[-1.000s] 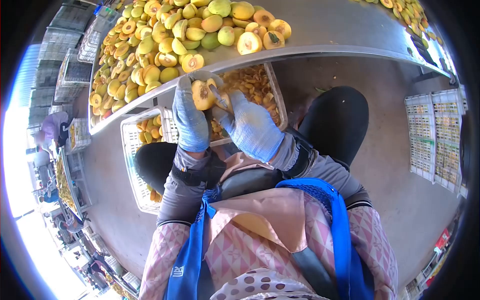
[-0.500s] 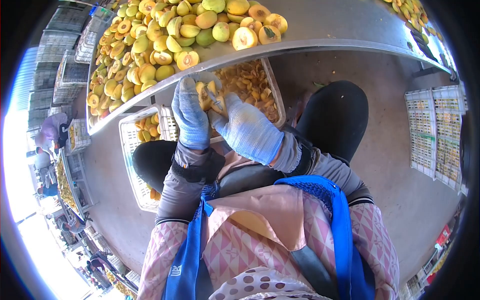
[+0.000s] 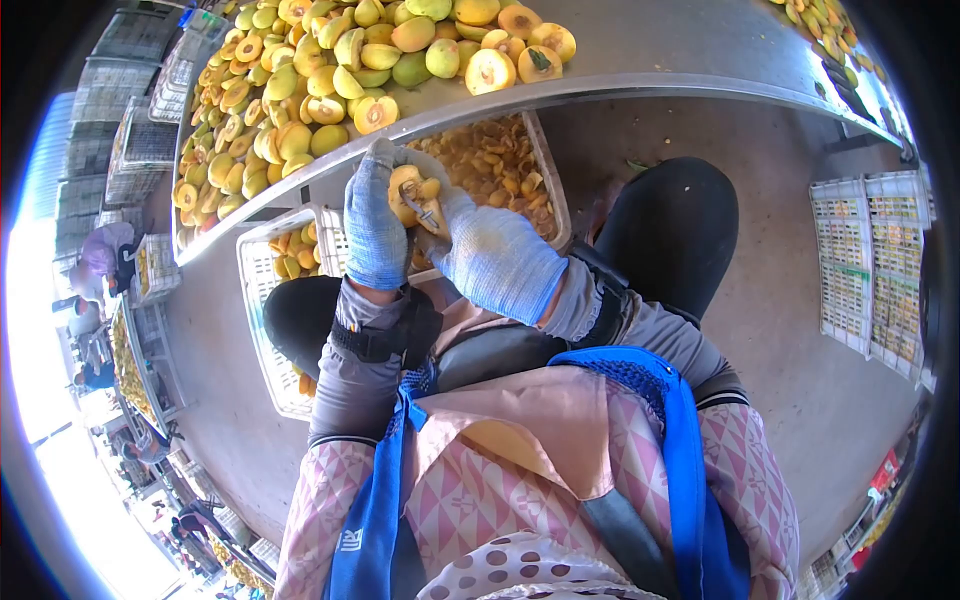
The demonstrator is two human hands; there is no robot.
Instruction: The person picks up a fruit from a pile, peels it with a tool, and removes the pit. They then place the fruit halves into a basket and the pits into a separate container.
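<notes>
My left hand (image 3: 376, 225), in a pale blue knit glove, is closed round a halved yellow peach (image 3: 403, 186) just below the table's edge. My right hand (image 3: 505, 262), gloved the same way, grips a small metal pitting tool (image 3: 428, 216) whose curved end is at the fruit's cut face. Its handle is mostly hidden by the fingers. Beneath both hands sits a pale bin (image 3: 556, 190) holding orange-brown pits and scraps. Beyond them, many halved peaches (image 3: 290, 140) are heaped on the metal table (image 3: 640, 50).
A white plastic crate (image 3: 262, 345) with peach pieces stands beside my left knee. Stacked crates (image 3: 868, 270) are at the right, and more crates (image 3: 95, 125) stand at the far left. Other people (image 3: 105, 250) work at tables in the left background.
The peach half has turned in my left hand, showing its cut face more. The tool has shifted slightly lower, and my right hand has moved little.
</notes>
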